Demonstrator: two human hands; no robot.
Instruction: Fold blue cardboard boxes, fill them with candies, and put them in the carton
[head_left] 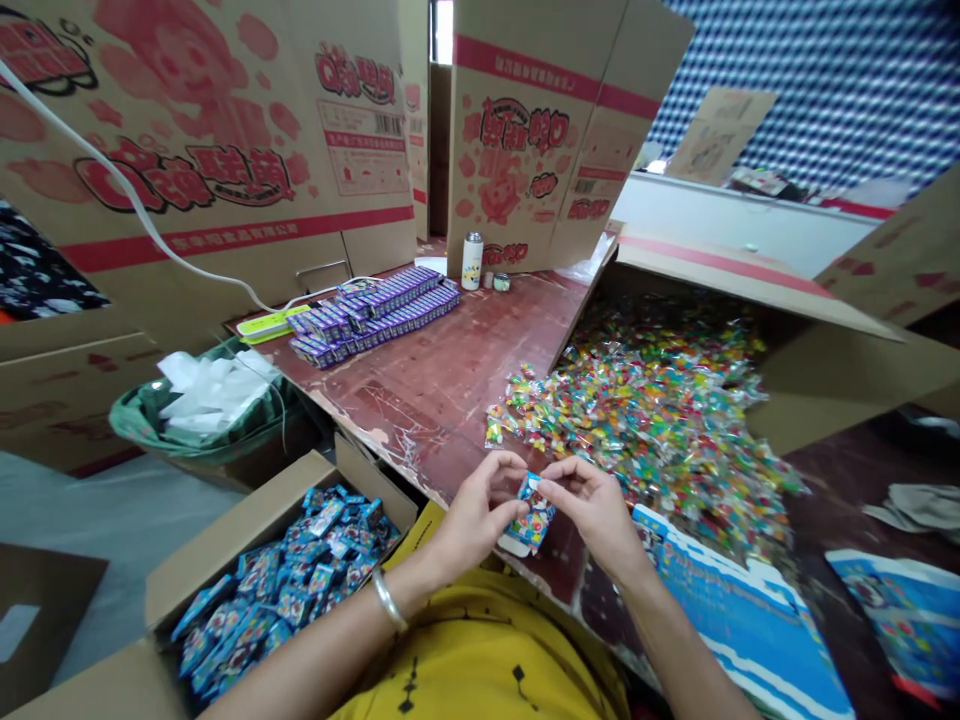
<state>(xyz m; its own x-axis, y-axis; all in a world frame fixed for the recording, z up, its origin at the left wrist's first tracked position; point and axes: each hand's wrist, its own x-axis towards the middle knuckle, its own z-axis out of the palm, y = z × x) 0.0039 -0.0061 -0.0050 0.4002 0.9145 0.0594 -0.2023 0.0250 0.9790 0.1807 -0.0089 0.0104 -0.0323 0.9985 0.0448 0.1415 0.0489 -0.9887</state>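
Observation:
Between my two hands is a small blue printed candy box [534,528], held over the table's front edge, its lower flap standing open. My left hand [487,505] pinches the box along its left side. At its top right corner the fingers of my right hand [589,500] close on the upper end. To the right lies a stack of flat blue printed cartons [739,610]. Beyond my right hand spreads a heap of small clear packets of colourful candy [660,400], spilling from a tipped cardboard box. A carton [244,530] full of blue candy boxes [300,580] stands at lower left.
Rows of purple boxes [375,315] sit at the table's far left beside a yellow-green case [274,325]. A white bottle [471,262] and small jars stand at the back. A green-lined bin [139,425] holds white paper. Large cardboard boxes [517,130] wall the back.

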